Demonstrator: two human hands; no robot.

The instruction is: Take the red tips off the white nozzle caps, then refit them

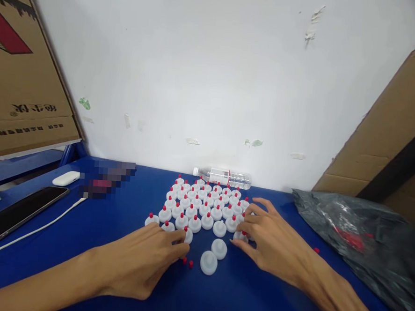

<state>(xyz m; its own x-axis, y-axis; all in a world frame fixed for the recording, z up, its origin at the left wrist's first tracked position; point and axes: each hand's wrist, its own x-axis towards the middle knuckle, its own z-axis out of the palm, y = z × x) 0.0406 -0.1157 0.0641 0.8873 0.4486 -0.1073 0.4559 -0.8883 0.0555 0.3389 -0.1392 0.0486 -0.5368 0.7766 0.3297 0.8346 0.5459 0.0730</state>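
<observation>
Several white bottle caps with red tips [204,202] stand in tight rows on the blue table [123,263]. Two white caps without red tips [213,256] sit apart at the front, and two loose red tips [187,262] lie beside them. My left hand [145,259] rests palm down at the front left of the rows, its fingers curled around a cap at the corner. My right hand [272,239] lies at the front right of the rows with fingers spread, fingertips touching the caps there.
A clear plastic water bottle [223,176] lies against the white wall behind the caps. A black plastic bag [360,235] holding red pieces sits at the right. A phone [17,214], a white cable and a white case [66,178] lie at the left, under cardboard boxes [23,69].
</observation>
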